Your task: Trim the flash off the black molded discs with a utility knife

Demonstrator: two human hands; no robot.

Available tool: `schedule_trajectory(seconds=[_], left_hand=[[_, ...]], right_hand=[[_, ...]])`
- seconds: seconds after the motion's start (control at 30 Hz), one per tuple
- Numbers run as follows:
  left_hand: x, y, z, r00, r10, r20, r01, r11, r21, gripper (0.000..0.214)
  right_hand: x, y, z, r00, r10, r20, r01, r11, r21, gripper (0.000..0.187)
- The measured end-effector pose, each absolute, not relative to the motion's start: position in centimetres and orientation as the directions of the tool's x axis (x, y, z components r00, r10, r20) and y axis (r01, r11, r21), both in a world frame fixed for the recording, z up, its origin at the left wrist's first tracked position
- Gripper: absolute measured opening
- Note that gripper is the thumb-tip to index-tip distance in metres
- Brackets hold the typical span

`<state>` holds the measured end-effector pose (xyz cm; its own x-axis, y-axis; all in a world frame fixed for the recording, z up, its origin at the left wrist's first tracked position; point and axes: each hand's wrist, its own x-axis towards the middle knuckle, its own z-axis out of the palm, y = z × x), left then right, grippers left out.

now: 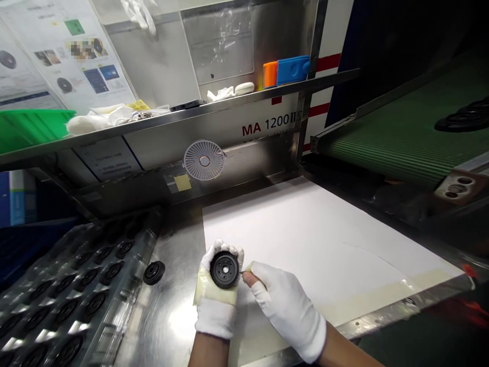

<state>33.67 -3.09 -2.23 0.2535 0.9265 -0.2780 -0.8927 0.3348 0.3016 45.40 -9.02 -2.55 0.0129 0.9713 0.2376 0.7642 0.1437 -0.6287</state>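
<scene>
Starting at the upper left of the frame, a green plastic bin [30, 127] resting on a steel shelf [237, 104]. Moving down to the lower left, a clear formed tray [82, 285] carrying rows of black discs, with one loose black disc [154, 272] lying just beside it on the steel bench top [164, 316]. Higher, near the middle, a white slotted round part [204, 160] mounted on the machine's front panel. Low in the centre, the gloved left hand [216, 321] closed firmly around a black ribbed disc [224, 269], fingers curled up around its rim, tan tape [212, 290] wrapped across the palm. Just to the right, the gloved right hand [286, 311] pinching a thin metal pick [241, 273] at the disc's edge, the close handheld work of the moment. Beneath both hands, a white sheet [305, 234]. Far right, a green ribbed conveyor belt [401, 137] carrying black parts [458, 117].
</scene>
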Motion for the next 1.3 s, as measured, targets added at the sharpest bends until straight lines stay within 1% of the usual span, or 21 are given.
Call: schedule_trajectory(seconds=[0.1, 0.17, 0.2, 0.27, 0.33, 0.4, 0.43, 0.5, 0.53, 0.57, 0.63, 0.7, 0.73, 0.8, 0.9, 0.97, 1.0, 1.07, 1.13, 1.2, 1.3], left_hand=[[34.1, -3.0, -2.1, 0.226, 0.918, -0.326, -0.898, 0.326, 0.297, 0.005], [34.3, -2.8, -2.0, 0.223, 0.898, -0.38, -0.901, 0.339, 0.272, 0.006], [34.3, -2.7, -2.0, 0.223, 0.892, -0.392, -0.903, 0.341, 0.263, 0.007], [34.2, -2.7, -1.9, 0.216, 0.895, -0.389, -0.906, 0.332, 0.261, 0.006], [33.9, -2.8, -1.9, 0.197, 0.904, -0.379, -0.911, 0.312, 0.271, 0.007], [33.5, -3.1, -2.0, 0.216, 0.906, -0.363, -0.901, 0.329, 0.284, 0.014], [33.3, -3.3, -2.0, 0.249, 0.903, -0.35, -0.89, 0.356, 0.286, 0.024], [33.0, -3.9, -2.1, 0.318, 0.892, -0.323, -0.858, 0.415, 0.303, 0.046], [32.9, -4.1, -2.1, 0.334, 0.888, -0.315, -0.841, 0.432, 0.326, 0.053], [33.0, -4.4, -2.1, 0.325, 0.891, -0.317, -0.824, 0.431, 0.368, 0.054], [33.3, -4.8, -2.0, 0.253, 0.914, -0.316, -0.772, 0.388, 0.504, 0.043], [33.8, -5.3, -2.0, 0.183, 0.942, -0.281, -0.701, 0.326, 0.634, 0.027], [34.1, -5.6, -2.0, 0.154, 0.952, -0.264, -0.673, 0.297, 0.678, 0.024], [34.6, -6.0, -2.0, 0.104, 0.961, -0.256, -0.615, 0.264, 0.743, 0.031], [35.2, -6.5, -2.6, 0.055, 0.97, -0.235, -0.5, 0.23, 0.835, 0.049], [35.3, -6.6, -3.3, 0.044, 0.98, -0.196, -0.47, 0.193, 0.861, 0.056], [35.3, -6.5, -3.7, 0.038, 0.983, -0.179, -0.477, 0.175, 0.861, 0.055], [35.1, -6.2, -4.5, 0.038, 0.991, -0.13, -0.492, 0.132, 0.861, 0.043], [34.7, -5.9, -5.2, 0.044, 0.998, -0.048, -0.476, 0.063, 0.877, 0.029], [34.3, -5.9, -5.6, 0.045, 0.999, 0.005, -0.448, 0.016, 0.894, 0.023], [33.8, -6.3, -5.2, 0.062, 0.997, -0.048, -0.455, 0.071, 0.887, 0.018]], right_hand=[[44.8, -9.1, -2.5, -0.003, 0.967, 0.256, 0.836, 0.143, -0.53, 0.025], [44.7, -9.6, -2.3, -0.054, 0.972, 0.228, 0.836, 0.169, -0.522, 0.023], [44.7, -10.0, -2.1, -0.088, 0.975, 0.204, 0.811, 0.189, -0.553, 0.023], [45.3, -10.7, -1.6, -0.143, 0.978, 0.151, 0.723, 0.208, -0.659, 0.026], [46.4, -11.2, -1.4, -0.152, 0.985, 0.083, 0.653, 0.163, -0.74, 0.025], [48.0, -11.4, -1.8, -0.109, 0.992, 0.058, 0.685, 0.117, -0.72, 0.011], [48.9, -11.4, -2.4, -0.056, 0.995, 0.087, 0.734, 0.1, -0.671, 0.009], [50.8, -11.3, -4.2, 0.055, 0.972, 0.23, 0.833, 0.082, -0.547, 0.032], [51.8, -11.2, -5.2, 0.103, 0.947, 0.304, 0.864, 0.066, -0.498, 0.038], [52.8, -11.1, -6.2, 0.126, 0.933, 0.338, 0.877, 0.055, -0.477, 0.037], [54.4, -11.3, -7.8, 0.151, 0.942, 0.299, 0.864, 0.021, -0.503, 0.03], [55.4, -11.9, -8.5, 0.138, 0.972, 0.189, 0.807, 0.0, -0.591, 0.027], [55.7, -12.2, -8.5, 0.116, 0.983, 0.14, 0.766, 0.001, -0.643, 0.027], [55.7, -12.7, -7.9, 0.058, 0.993, 0.1, 0.673, 0.035, -0.739, 0.029], [54.7, -13.1, -6.1, 0.021, 0.99, 0.14, 0.581, 0.102, -0.808, 0.034], [53.7, -13.0, -4.8, 0.046, 0.98, 0.193, 0.597, 0.127, -0.792, 0.038], [53.2, -12.9, -4.3, 0.055, 0.973, 0.223, 0.616, 0.143, -0.774, 0.039], [52.3, -12.8, -3.4, 0.045, 0.956, 0.289, 0.64, 0.195, -0.744, 0.036], [51.5, -12.7, -2.8, 0.019, 0.945, 0.327, 0.628, 0.243, -0.739, 0.031], [50.9, -12.7, -2.1, 0.002, 0.94, 0.34, 0.606, 0.269, -0.748, 0.027], [50.3, -12.8, -1.1, -0.028, 0.941, 0.338, 0.615, 0.282, -0.737, 0.024]])
